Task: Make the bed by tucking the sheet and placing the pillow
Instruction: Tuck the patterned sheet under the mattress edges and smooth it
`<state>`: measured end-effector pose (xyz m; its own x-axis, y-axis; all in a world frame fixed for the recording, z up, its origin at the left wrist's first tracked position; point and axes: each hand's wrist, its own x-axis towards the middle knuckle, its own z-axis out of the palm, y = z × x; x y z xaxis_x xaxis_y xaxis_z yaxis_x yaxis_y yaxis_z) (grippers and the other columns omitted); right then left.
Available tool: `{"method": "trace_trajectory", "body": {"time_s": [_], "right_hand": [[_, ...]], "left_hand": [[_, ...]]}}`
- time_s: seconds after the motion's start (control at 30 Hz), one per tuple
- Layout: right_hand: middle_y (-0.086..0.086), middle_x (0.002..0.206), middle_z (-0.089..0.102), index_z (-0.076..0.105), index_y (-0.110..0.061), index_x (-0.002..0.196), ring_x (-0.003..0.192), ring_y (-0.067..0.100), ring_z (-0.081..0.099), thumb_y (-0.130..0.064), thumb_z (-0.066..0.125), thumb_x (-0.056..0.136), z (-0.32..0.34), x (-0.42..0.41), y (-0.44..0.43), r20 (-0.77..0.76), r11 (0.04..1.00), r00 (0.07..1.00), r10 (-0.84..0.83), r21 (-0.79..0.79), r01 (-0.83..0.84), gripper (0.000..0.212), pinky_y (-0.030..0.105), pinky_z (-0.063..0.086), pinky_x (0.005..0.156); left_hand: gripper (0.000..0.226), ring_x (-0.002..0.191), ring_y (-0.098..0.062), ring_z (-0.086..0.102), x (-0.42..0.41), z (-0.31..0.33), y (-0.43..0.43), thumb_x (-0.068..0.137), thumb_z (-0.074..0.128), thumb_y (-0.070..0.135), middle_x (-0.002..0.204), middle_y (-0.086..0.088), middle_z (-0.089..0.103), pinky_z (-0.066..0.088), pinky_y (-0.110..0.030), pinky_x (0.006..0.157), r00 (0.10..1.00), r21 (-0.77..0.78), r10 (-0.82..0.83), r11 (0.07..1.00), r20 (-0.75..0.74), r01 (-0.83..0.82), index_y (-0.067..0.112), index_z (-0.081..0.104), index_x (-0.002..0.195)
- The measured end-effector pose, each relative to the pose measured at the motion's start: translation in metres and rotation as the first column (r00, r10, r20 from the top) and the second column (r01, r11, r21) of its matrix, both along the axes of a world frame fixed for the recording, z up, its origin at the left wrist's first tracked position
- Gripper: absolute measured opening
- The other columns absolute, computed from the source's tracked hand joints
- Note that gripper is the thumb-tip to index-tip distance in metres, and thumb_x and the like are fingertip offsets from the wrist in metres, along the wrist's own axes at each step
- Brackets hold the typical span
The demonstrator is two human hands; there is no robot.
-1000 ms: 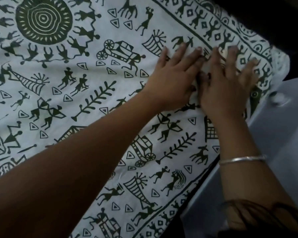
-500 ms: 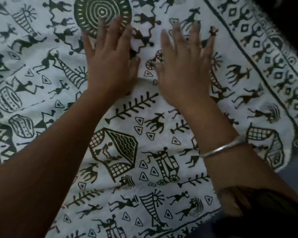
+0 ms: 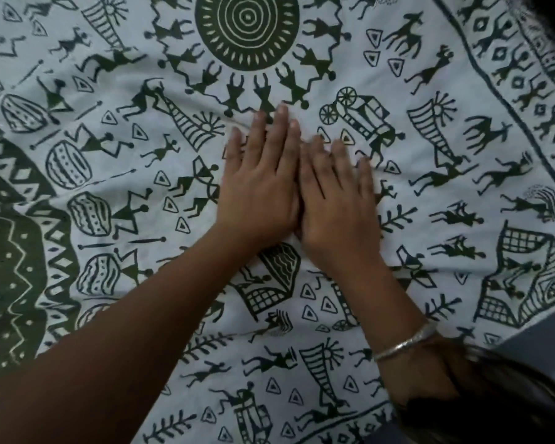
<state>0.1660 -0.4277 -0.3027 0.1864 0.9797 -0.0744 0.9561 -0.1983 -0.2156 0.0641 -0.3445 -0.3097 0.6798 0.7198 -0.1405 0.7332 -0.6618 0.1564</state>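
Sheet (image 3: 414, 200) around left hand (image 3: 257, 187), right hand (image 3: 334, 206)

No text, label, brand or number can be read. The sheet (image 3: 350, 59) carries only dark printed pictures: dancing stick figures, carts, huts, animals, small triangles, and a ringed disc at the top centre of the frame. The bangle (image 3: 404, 344) at the lower right shows no legible marking.
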Motion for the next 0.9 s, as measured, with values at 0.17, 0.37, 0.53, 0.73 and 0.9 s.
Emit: {"method": "trace_trajectory", "body": {"time_s": [0.17,0.37,0.53,0.73,0.9], "right_hand": [[0.008,0.155,0.026,0.028,-0.014,0.148,0.143,0.032,0.019,-0.037,0.031,0.097,0.001,-0.008,-0.046,0.047,0.977,0.978,-0.205,-0.045,0.207,0.057,0.050,0.014,0.115],[0.010,0.146,0.042,0.043,-0.011,0.141,0.136,0.035,0.034,-0.034,0.040,0.096,0.006,-0.031,-0.082,0.033,0.990,0.990,-0.140,-0.001,0.140,0.050,0.053,0.023,0.111],[0.016,0.123,0.060,0.061,-0.004,0.114,0.117,0.035,0.052,-0.022,0.044,0.096,0.013,-0.045,-0.114,0.023,0.971,0.975,-0.222,0.095,0.219,0.030,0.048,0.037,0.101],[0.010,0.095,0.064,0.063,-0.011,0.095,0.088,0.030,0.056,-0.018,0.051,0.092,0.025,-0.051,-0.127,0.078,0.937,0.950,-0.304,0.202,0.283,0.014,0.040,0.041,0.077],[0.018,0.115,0.057,0.057,-0.008,0.119,0.098,0.034,0.053,-0.035,0.048,0.096,0.009,-0.055,-0.163,0.056,0.834,0.836,-0.546,0.136,0.535,0.037,0.040,0.040,0.078]], "left_hand": [[0.065,0.145,-0.028,-0.008,-0.022,0.006,-0.052,0.096,0.017,0.042,0.158,-0.014,-0.003,-0.008,-0.045,0.117,0.991,-0.103,-0.131,0.987,-0.034,0.126,0.008,-0.001,0.149],[0.054,0.137,-0.032,0.033,-0.052,0.022,-0.077,0.088,0.041,0.039,0.144,-0.016,0.042,0.015,-0.054,0.114,0.974,-0.098,-0.202,0.972,0.100,0.212,0.003,0.053,0.127],[0.022,0.127,-0.035,0.043,-0.053,0.027,-0.099,0.085,0.054,0.018,0.130,-0.016,0.053,0.022,-0.054,0.110,0.969,-0.127,-0.228,0.963,0.099,0.239,0.004,0.063,0.100],[0.050,0.136,-0.032,0.035,-0.060,0.030,-0.133,0.089,0.034,0.038,0.140,-0.013,0.047,0.014,-0.059,0.112,0.935,-0.113,-0.341,0.930,0.100,0.351,0.008,0.056,0.123],[0.034,0.118,-0.034,0.051,-0.052,0.021,-0.160,0.087,0.049,0.034,0.125,-0.014,0.058,0.028,-0.053,0.106,0.929,0.016,-0.359,0.933,0.090,0.359,0.010,0.064,0.107]]}}
